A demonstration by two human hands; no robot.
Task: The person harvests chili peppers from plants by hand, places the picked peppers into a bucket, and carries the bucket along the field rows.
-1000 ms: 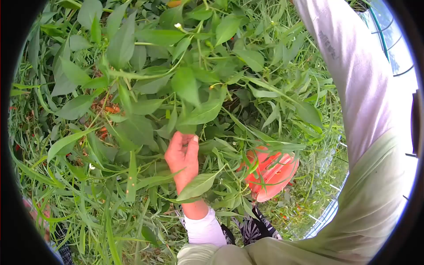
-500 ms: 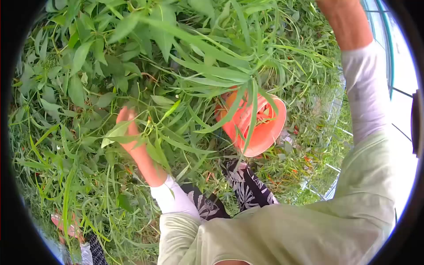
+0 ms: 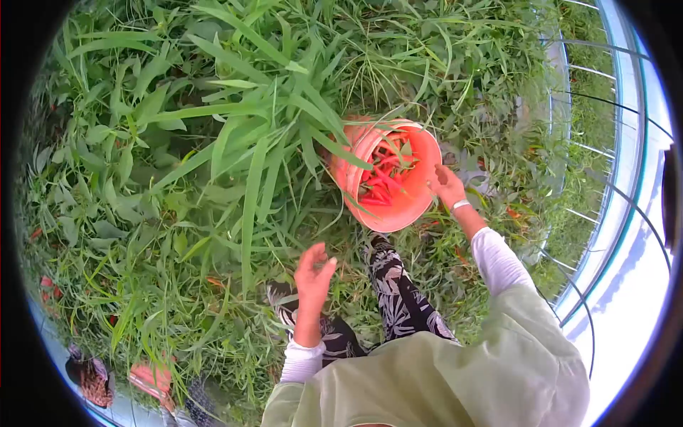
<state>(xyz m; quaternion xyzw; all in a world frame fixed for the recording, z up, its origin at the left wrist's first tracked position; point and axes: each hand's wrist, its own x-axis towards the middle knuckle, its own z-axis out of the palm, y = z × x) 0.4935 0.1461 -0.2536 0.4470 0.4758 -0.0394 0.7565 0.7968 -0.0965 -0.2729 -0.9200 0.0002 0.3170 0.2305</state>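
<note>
A pinkish-red bucket stands tilted among the plants in front of my legs, with red chili peppers inside it. My right hand is at the bucket's right rim, its fingers apart and nothing visible in them; whether it touches the rim I cannot tell. Lower and to the left, my left hand hovers above the greenery with thumb and fingers apart, holding nothing. Long grass blades hang over the bucket's left side.
Leafy plants spread over the left and top. A co-worker's arm and a second pinkish-red container show at the lower left. Hoops and a pale plastic cover run along the right. My patterned trouser legs are below the bucket.
My left hand has left the leaves and moved right, towards my body. My right hand has come down from the top right to the bucket. The bucket's peppers now show more fully.
</note>
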